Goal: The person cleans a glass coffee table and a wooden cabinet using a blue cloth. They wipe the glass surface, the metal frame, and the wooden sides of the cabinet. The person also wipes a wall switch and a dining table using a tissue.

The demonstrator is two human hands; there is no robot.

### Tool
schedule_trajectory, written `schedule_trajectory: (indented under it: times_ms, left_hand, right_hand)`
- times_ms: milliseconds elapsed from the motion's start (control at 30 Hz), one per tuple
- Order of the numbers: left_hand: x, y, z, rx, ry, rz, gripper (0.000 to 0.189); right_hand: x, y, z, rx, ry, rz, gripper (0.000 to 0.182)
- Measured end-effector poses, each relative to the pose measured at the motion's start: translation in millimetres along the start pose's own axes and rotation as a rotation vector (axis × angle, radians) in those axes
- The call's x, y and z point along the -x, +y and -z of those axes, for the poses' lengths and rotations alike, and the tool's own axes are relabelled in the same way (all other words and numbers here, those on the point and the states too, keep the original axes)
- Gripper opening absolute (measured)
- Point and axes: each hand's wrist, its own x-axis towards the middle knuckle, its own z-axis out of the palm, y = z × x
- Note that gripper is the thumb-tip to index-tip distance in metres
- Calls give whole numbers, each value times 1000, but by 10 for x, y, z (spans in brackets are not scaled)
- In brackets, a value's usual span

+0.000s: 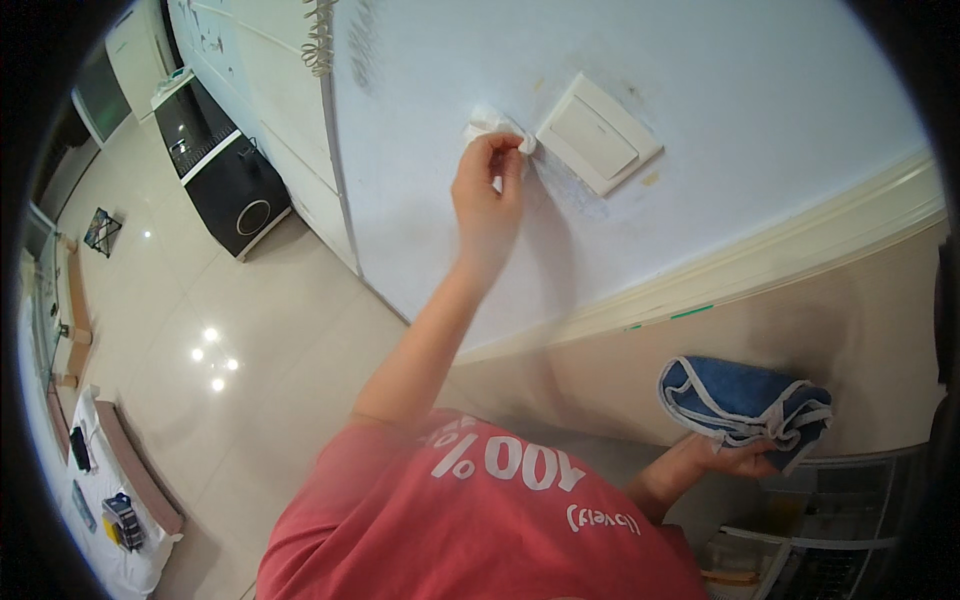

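Pinched between the thumb and fingers of my left hand is a crumpled white wipe, which lies against the pale wall. Just right of it sits a white wall switch with a wide rocker plate. A wet-looking, whitish patch shows on the wall along the switch's lower left edge. Grey smudges and small yellowish spots surround the switch. Low on the right, my right hand holds a folded blue cloth with white edging, away from the wall; the cloth covers part of the fingers.
A cream door frame borders the wall on the right, beside a beige panel. A coiled cord hangs upper left. Black appliances stand on the tiled floor. A glass-fronted cabinet is lower right.
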Motion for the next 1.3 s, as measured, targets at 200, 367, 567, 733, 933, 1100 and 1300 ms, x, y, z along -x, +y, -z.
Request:
schedule_trajectory:
  times_ms: [200, 367, 567, 733, 933, 1100, 1300]
  left_hand:
    - [590, 267, -330, -59, -215, -95, 17]
    - [25, 57, 24, -26, 3, 30, 16]
    - [484, 222, -269, -164, -212, -94, 17]
    - [116, 101, 0, -81, -103, -44, 15]
    - [338, 89, -110, -208, -134, -46, 13]
    - [391, 82, -58, -154, -306, -34, 15]
    - [54, 1, -59, -127, -61, -8, 11]
  right_hand:
    - [31, -49, -45, -3, 62, -69, 57]
    - [32, -19, 30, -53, -32, 54, 58]
    - [58, 10, 76, -15, 33, -164, 61]
    - [104, -69, -30, 53, 89, -119, 54]
    - [-43, -49, 99, -262, -139, -110, 51]
    - [91, -75, -45, 28, 60, -126, 52]
    - [88, -10, -3, -46, -46, -82, 56]
